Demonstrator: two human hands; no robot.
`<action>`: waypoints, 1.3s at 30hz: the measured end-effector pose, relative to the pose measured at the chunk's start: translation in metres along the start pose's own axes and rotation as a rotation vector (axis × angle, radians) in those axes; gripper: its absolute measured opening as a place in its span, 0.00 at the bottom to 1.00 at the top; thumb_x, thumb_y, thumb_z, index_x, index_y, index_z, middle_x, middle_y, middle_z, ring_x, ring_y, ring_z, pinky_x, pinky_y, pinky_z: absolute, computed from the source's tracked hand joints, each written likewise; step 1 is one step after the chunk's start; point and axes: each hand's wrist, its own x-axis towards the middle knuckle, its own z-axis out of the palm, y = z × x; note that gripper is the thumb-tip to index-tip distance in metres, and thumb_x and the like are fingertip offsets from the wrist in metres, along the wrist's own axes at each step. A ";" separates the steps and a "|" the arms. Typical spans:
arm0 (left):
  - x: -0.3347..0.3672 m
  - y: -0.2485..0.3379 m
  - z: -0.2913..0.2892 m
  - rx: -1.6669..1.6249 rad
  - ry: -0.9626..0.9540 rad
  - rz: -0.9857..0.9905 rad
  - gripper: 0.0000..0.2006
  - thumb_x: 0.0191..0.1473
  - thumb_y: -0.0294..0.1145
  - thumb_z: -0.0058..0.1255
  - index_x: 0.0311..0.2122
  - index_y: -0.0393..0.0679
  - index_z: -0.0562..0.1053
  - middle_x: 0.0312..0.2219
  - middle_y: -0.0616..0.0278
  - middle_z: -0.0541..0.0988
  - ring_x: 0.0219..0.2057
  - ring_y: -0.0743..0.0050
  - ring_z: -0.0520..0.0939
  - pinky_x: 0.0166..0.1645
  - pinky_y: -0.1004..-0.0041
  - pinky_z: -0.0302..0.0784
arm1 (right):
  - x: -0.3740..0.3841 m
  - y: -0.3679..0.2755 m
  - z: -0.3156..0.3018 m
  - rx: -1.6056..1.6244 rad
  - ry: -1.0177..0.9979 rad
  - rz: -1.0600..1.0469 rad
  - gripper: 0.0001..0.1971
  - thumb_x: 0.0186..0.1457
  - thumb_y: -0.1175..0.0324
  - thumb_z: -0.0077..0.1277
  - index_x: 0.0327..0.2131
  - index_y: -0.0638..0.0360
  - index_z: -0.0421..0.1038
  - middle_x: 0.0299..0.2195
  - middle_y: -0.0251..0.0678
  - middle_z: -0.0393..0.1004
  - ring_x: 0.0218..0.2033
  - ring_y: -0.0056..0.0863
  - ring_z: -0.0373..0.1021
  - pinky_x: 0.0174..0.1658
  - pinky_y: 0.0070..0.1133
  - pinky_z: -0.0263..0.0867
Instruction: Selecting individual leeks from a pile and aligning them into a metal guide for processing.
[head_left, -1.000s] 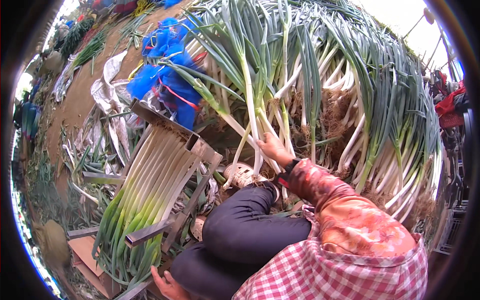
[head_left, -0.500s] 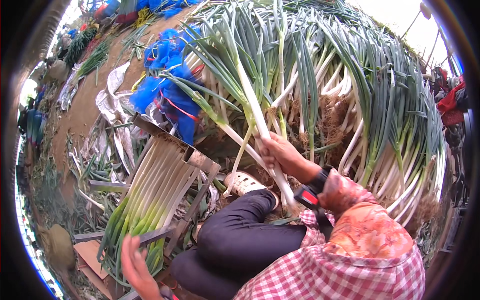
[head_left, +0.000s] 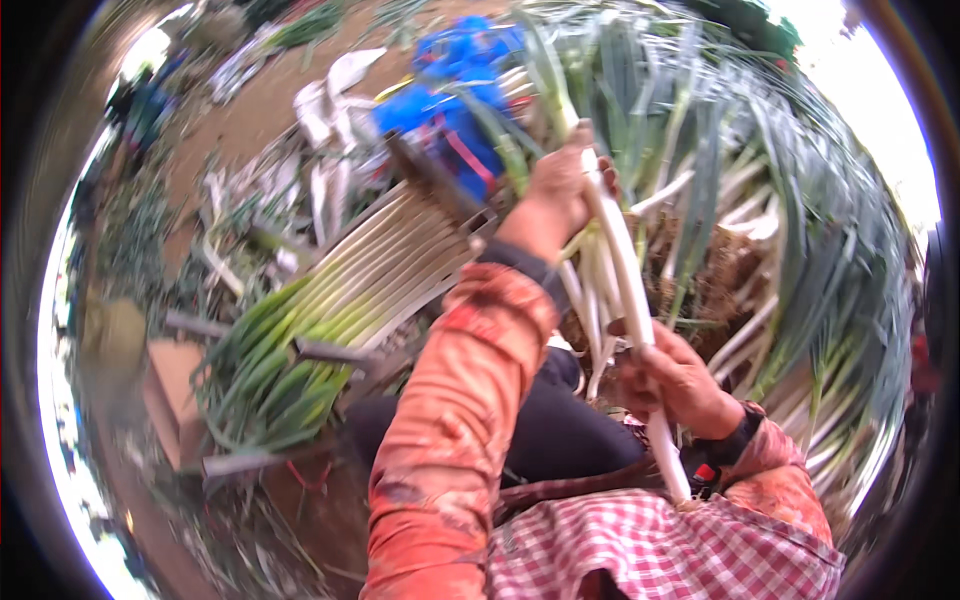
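A long green onion [head_left: 625, 255] with a thick white stalk slants across in front of me, its root end low near my checked apron. High on the stalk, just below the leaves, my left hand [head_left: 565, 185] is closed around it. Lower down, my right hand [head_left: 685, 380] grips the white part between thumb and fingers. To the left, a metal frame [head_left: 435, 180] holds a row of green onions [head_left: 375, 255] laid side by side, white ends toward the far right and green leaves toward the near left.
A big heap of green onions [head_left: 800, 200] with roots spreads along the right and far side. Blue netting [head_left: 460, 95] lies behind the frame, with white sacking [head_left: 335, 120] to its left. A cardboard piece [head_left: 175, 400] sits by the leaf ends. Leaf scraps litter the ground.
My left hand has moved from beside the frame's leaf ends up to the onion and closed on its upper stalk. The right hand has shifted lower along it. The view has turned.
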 end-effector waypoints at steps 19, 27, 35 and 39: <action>-0.356 0.224 -0.168 0.240 0.462 1.176 0.12 0.57 0.37 0.42 0.37 0.37 0.63 0.35 0.54 0.73 0.45 0.56 0.73 0.50 0.56 0.73 | 0.262 -0.030 0.098 -1.806 -0.109 -1.065 0.16 0.51 0.70 0.42 0.44 0.45 0.69 0.32 0.37 0.71 0.36 0.34 0.70 0.40 0.30 0.63; -0.357 0.131 -0.331 -0.047 0.827 0.573 0.14 0.58 0.41 0.40 0.37 0.38 0.65 0.31 0.55 0.76 0.33 0.60 0.79 0.33 0.65 0.77 | 0.371 0.096 0.046 -1.954 -0.077 -0.859 0.12 0.48 0.67 0.40 0.34 0.46 0.73 0.34 0.37 0.71 0.38 0.35 0.69 0.46 0.32 0.58; -0.348 0.110 -0.306 2.078 1.536 0.541 0.20 0.53 0.38 0.45 0.50 0.43 0.62 0.48 0.53 0.67 0.49 0.58 0.69 0.48 0.52 0.63 | 0.359 0.118 0.014 -1.987 -0.008 -0.754 0.15 0.47 0.68 0.43 0.40 0.47 0.72 0.44 0.44 0.66 0.49 0.42 0.60 0.55 0.34 0.53; -0.343 0.085 -0.328 2.351 1.437 -0.067 0.27 0.53 0.40 0.41 0.59 0.56 0.54 0.58 0.59 0.56 0.60 0.59 0.55 0.59 0.48 0.44 | 0.355 0.131 0.011 -1.957 0.054 -0.898 0.18 0.48 0.67 0.42 0.44 0.47 0.69 0.46 0.46 0.64 0.51 0.44 0.59 0.55 0.35 0.53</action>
